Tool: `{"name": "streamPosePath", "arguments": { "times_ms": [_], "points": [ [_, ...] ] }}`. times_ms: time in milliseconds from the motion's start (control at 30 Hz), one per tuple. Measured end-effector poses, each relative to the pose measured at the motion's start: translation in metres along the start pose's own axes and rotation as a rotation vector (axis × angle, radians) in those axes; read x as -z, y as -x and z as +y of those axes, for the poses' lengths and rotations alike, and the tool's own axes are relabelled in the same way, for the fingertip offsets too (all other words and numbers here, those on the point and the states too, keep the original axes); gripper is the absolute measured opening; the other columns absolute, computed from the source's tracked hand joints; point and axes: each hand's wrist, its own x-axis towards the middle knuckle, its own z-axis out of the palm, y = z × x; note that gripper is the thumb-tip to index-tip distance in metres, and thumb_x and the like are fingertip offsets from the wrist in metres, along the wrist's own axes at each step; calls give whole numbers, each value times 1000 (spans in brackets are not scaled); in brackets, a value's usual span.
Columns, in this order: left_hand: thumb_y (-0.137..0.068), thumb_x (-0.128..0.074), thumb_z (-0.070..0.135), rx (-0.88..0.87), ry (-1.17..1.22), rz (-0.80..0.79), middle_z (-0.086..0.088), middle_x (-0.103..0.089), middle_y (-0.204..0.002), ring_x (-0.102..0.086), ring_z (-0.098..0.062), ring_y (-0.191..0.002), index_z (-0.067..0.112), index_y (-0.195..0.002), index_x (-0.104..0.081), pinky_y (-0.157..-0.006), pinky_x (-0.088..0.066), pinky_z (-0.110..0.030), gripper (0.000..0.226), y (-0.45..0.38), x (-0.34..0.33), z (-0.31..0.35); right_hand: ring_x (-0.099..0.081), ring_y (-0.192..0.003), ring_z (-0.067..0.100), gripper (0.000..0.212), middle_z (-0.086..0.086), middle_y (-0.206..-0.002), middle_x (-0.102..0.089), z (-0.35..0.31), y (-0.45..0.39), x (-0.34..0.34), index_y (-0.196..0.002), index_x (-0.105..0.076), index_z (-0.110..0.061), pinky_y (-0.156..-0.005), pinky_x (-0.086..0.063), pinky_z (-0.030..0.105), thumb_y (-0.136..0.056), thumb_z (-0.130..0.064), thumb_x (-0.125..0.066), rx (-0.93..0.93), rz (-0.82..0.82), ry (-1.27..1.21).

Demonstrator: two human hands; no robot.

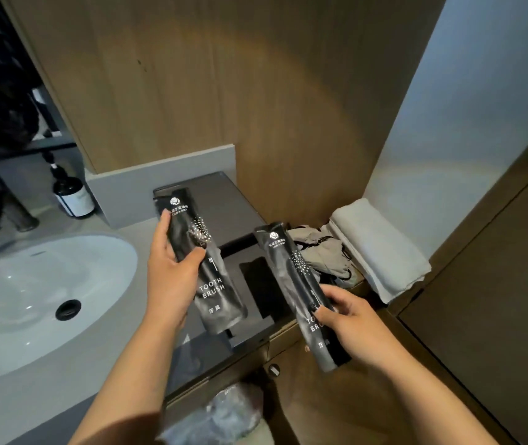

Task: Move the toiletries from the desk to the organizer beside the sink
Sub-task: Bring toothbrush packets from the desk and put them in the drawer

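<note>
My left hand point(173, 271) grips a black toothbrush packet point(214, 284), printed "TOOTH BRUSH", around its upper half. The packet hangs tilted over the dark compartmented organizer point(224, 200) that stands on the counter beside the white sink point(31, 300). My right hand point(352, 319) grips a second black toothbrush packet point(291, 268) near its lower half, over the organizer's right edge. A dark flat item point(256, 284) lies in one of the organizer's compartments.
A dark pump bottle point(72, 194) and a dark tap point(6, 203) stand behind the sink. A folded white towel point(381, 248) and a crumpled grey cloth item point(323, 255) lie right of the organizer. Wooden wall panels rise behind. A plastic-lined bin point(224, 415) sits below.
</note>
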Motion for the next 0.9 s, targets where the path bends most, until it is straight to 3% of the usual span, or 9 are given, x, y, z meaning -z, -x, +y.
{"name": "streamPosePath", "arguments": {
  "times_ms": [133, 167, 233, 300, 433, 567, 633, 800, 900],
  "points": [
    [-88, -58, -4, 118, 6, 145, 10, -71, -104, -68, -12, -97, 24, -150, -21, -92, -51, -37, 78, -6, 3, -17, -67, -94, 11, 26, -4, -99, -73, 1, -31, 2, -102, -70, -22, -78, -49, 21, -93, -5, -53, -107, -87, -20],
    [-86, -60, 0, 153, 12, 181, 4, -70, -110, -66, -18, -102, 20, -150, -22, -97, -49, -43, 77, -7, 3, -23, -68, -94, 15, 25, -1, -97, -73, 2, -40, 3, -101, -71, -18, -84, -50, 27, -93, -5, -52, -129, -105, -31],
    [-83, -63, 5, 180, 26, 234, -7, -65, -124, -63, -27, -112, 15, -143, -36, -102, -45, -50, 67, -5, 1, -31, -68, -92, 21, 23, 3, -92, -74, 4, -59, 4, -97, -71, -13, -92, -49, 37, -93, -3, -51, -174, -158, -61],
    [-86, -59, 0, 184, 58, 285, -10, -68, -119, -66, -28, -107, 13, -132, -50, -99, -47, -48, 49, 6, -2, -34, -68, -92, 24, 24, 6, -93, -74, 8, -75, 1, -98, -71, -11, -92, -49, 39, -93, -2, -50, -223, -225, -66],
    [-90, -57, 1, 201, 107, 414, -17, -71, -102, -69, -22, -80, 15, -108, -61, -83, -55, -41, 23, 28, -7, -36, -67, -76, 27, 26, 14, -86, -73, 14, -102, -10, -98, -72, -7, -80, -54, 42, -92, 2, -47, -292, -367, -117],
    [-91, -56, 3, 221, 109, 487, -8, -71, -86, -68, -7, -57, 7, -112, -58, -48, -51, -19, 21, 51, -10, -39, -65, -78, 29, 25, 17, -85, -71, 15, -121, -25, -99, -70, -4, -82, -54, 46, -92, 3, -46, -323, -391, -100],
    [-92, -55, 1, 227, 146, 494, -10, -69, -84, -66, -8, -52, 3, -113, -56, -42, -48, -18, 21, 61, -12, -41, -63, -82, 31, 24, 21, -91, -70, 14, -128, -37, -100, -69, -5, -81, -51, 46, -91, 1, -48, -318, -388, -91],
    [-92, -55, 1, 256, 181, 507, -13, -70, -82, -68, -15, -55, 4, -113, -56, -46, -51, -23, 21, 70, -13, -44, -65, -93, 27, 22, 13, -100, -70, 12, -145, -64, -105, -66, -4, -83, -51, 34, -91, 3, -50, -299, -344, -103],
    [-92, -58, 4, 250, 156, 492, -14, -74, -88, -70, -23, -70, 9, -112, -59, -63, -56, -36, 21, 70, -9, -46, -62, -93, 21, 27, 9, -101, -68, 10, -150, -77, -108, -64, -9, -81, -47, 29, -91, 5, -48, -316, -324, -128]
  ]
}}
